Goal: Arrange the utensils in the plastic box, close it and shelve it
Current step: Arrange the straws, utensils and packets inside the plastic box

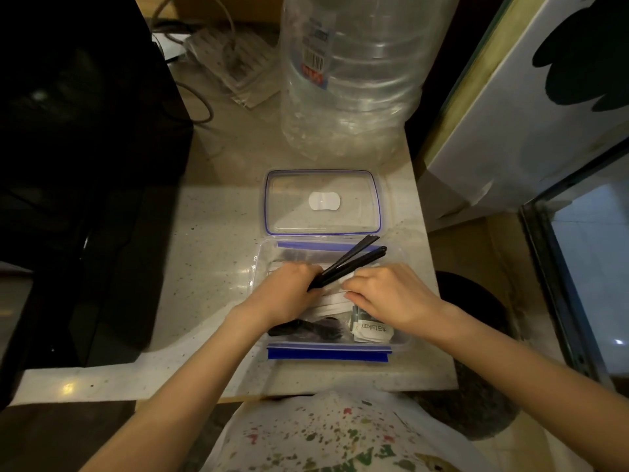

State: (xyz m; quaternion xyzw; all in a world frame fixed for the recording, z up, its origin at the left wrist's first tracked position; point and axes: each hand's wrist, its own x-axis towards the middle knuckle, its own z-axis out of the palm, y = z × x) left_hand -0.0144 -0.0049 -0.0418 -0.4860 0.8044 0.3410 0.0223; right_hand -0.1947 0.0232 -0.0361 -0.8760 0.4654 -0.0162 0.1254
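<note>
A clear plastic box (401, 338) with blue clips stands open on the counter. Its lid (322, 202), clear with a blue seal, lies flat just behind it. My left hand (289, 294) is inside the box, shut on a bunch of black utensils (354, 262) whose ends stick out up and to the right over the box rim. My right hand (388, 294) rests beside it, fingers pressing on white paper-wrapped packets (335, 301). More black utensils (306, 330) and a printed sachet (374, 330) lie at the box's near end.
A large clear water bottle (350, 69) stands behind the lid. A black appliance (85, 165) fills the left side. Cables and a packet (235, 66) lie at the back. A white board (510, 114) leans at the right, past the counter edge (439, 301).
</note>
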